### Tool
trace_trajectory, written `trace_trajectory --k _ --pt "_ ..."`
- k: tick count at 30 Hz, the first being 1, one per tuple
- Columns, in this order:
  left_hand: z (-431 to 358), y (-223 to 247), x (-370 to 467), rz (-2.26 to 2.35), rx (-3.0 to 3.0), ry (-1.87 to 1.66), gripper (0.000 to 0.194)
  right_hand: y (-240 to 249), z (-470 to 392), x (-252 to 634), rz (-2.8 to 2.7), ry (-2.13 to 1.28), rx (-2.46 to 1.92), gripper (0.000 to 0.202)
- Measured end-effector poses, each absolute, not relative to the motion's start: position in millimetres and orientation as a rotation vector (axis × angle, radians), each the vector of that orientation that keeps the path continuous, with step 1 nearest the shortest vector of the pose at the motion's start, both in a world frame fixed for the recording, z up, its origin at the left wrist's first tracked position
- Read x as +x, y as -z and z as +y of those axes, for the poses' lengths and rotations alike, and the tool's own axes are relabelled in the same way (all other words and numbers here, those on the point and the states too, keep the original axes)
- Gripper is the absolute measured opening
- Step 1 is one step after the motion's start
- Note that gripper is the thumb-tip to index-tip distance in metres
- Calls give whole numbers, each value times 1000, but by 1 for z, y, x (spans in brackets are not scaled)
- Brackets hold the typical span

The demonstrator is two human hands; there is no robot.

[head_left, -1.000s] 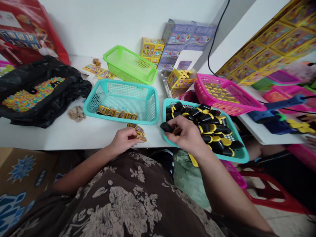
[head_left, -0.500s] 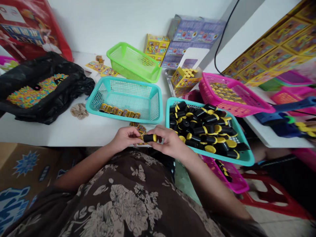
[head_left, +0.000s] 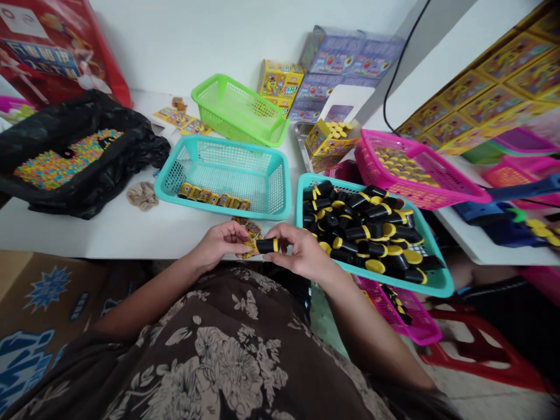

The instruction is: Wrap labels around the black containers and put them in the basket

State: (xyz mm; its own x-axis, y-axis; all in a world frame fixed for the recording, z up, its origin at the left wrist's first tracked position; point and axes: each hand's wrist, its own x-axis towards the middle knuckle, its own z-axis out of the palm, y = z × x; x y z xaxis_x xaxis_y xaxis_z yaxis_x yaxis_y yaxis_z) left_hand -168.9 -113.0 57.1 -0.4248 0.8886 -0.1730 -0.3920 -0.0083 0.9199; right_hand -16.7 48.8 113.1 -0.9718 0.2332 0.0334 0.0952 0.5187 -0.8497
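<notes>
Right hand [head_left: 301,252] is pinching a black tube [head_left: 266,245]; left hand [head_left: 217,244] is gripping a sticker [head_left: 249,249]. Few finished tubes [head_left: 213,199] are lying done, many waiting.

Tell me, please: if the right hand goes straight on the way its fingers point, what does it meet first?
The right hand points toward the left hand. It would probably first meet the sticker held there, right at the end of its black tube.

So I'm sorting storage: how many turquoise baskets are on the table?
2. One turquoise basket sits centre with a row of small yellow labelled pieces; the other is right of it, heaped with black and yellow tubes. More could be hidden outside the frame.
</notes>
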Motion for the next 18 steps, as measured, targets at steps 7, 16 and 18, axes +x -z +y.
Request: trace_trajectory --k 7,16,18 --pt "-113 -57 -170 1252 553 -1655 31 -111 51 -17 -2478 -1695 -310 23" --pt "-116 -57 -171 1165 492 -1679 32 -102 47 -20 -2404 -1849 -378 25" --pt "-117 -56 -171 1176 489 -1685 32 -101 47 -21 -2436 -1805 -362 24"
